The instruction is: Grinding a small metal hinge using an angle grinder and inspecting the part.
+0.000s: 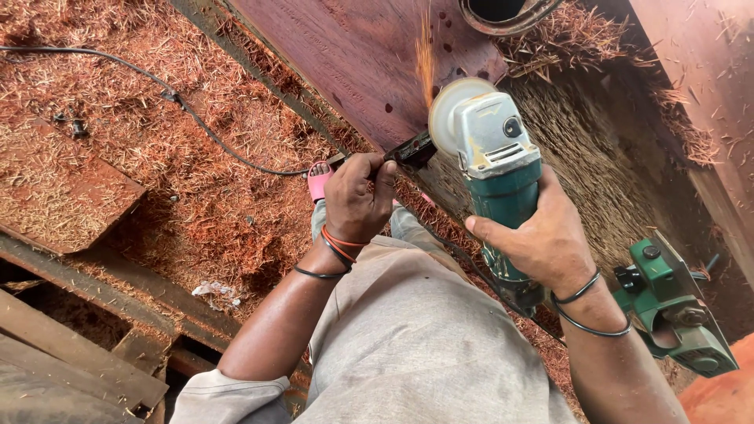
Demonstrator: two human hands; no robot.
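I'm mid-grind: my right hand [550, 235] is wrapped tight round the green angle grinder [495, 157], centre frame, its disc throwing sparks off the dark blade [412, 149] my left hand [357, 196] pinches firmly. Next, I judge, calls for steady, even passes. Red wood shavings [196, 180] blanket the floor; a power planer [675, 314] sits lower right.

grinder's disc [449, 110] edge-on and blurred, second green tool [675, 310] half behind wrist

A grey shirt [424, 330] with rolled sleeves, orange and black bands [339, 245] on one wrist, black bands [585, 310] on the other.
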